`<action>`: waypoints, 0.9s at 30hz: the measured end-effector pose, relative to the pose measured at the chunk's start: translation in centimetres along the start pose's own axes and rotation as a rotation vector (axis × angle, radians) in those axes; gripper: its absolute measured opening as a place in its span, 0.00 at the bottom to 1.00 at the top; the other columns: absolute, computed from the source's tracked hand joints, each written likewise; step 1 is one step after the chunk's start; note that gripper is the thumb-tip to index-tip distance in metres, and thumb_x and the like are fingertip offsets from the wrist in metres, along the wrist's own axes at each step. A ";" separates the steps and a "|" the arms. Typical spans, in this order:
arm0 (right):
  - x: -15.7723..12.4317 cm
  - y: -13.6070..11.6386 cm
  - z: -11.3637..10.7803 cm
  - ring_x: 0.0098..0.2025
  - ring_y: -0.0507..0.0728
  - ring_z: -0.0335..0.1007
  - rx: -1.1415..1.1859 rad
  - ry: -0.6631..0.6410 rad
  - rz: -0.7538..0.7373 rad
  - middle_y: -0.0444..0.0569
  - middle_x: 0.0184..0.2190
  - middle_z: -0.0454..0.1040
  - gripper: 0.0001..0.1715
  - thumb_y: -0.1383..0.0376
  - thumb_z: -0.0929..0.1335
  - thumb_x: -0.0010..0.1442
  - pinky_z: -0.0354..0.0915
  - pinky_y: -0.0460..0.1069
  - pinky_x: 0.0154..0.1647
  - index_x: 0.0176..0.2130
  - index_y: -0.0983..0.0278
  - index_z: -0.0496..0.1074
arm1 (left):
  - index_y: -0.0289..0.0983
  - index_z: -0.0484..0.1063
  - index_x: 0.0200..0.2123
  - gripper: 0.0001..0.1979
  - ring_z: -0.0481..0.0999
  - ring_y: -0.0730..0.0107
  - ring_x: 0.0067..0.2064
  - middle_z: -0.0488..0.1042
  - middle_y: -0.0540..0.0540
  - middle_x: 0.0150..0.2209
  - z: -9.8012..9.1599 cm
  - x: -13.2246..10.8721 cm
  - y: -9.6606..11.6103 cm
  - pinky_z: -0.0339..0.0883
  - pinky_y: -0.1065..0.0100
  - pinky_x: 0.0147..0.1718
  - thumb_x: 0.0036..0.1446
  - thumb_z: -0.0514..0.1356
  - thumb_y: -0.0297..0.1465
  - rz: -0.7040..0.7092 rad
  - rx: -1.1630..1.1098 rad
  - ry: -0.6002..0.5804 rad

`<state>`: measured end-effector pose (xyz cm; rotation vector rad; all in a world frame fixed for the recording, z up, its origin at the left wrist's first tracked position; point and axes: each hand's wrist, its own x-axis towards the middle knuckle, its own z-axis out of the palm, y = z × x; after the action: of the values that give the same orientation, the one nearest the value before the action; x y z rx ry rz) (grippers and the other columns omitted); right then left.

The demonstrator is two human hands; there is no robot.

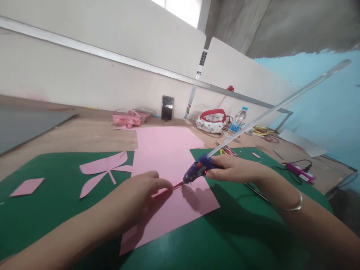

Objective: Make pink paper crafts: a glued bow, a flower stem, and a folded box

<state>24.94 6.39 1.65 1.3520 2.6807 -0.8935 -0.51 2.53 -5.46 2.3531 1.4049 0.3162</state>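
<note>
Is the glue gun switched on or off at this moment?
On, it seems: a small red light glows on the glue gun body, near where the right hand grips it. The nozzle points at the left hand.

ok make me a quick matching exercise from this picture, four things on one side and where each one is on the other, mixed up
Things:
1. glue gun
2. pink diamond cutout
3. water bottle
4. phone

Places:
A. standing against the white partition at the back
B. in the right hand, nozzle at the piece pinched by the left hand
C. lying on the green mat at far left
D. upright on the wooden table beside the red and white pouch

Pairs: 1-B, 2-C, 3-D, 4-A
</note>
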 end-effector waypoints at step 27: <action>2.8 -3.2 0.8 0.37 0.55 0.66 -0.036 -0.115 -0.122 0.47 0.36 0.71 0.16 0.58 0.62 0.62 0.61 0.48 0.38 0.44 0.65 0.71 | 0.41 0.72 0.22 0.07 0.72 0.60 0.28 0.75 0.44 0.29 -2.7 -0.8 -1.0 0.54 0.66 0.24 0.47 0.54 0.31 -0.219 0.231 -0.041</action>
<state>20.66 6.58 1.81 1.1050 2.7013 -0.8987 -2.72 2.86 -3.43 2.3347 1.7413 0.0458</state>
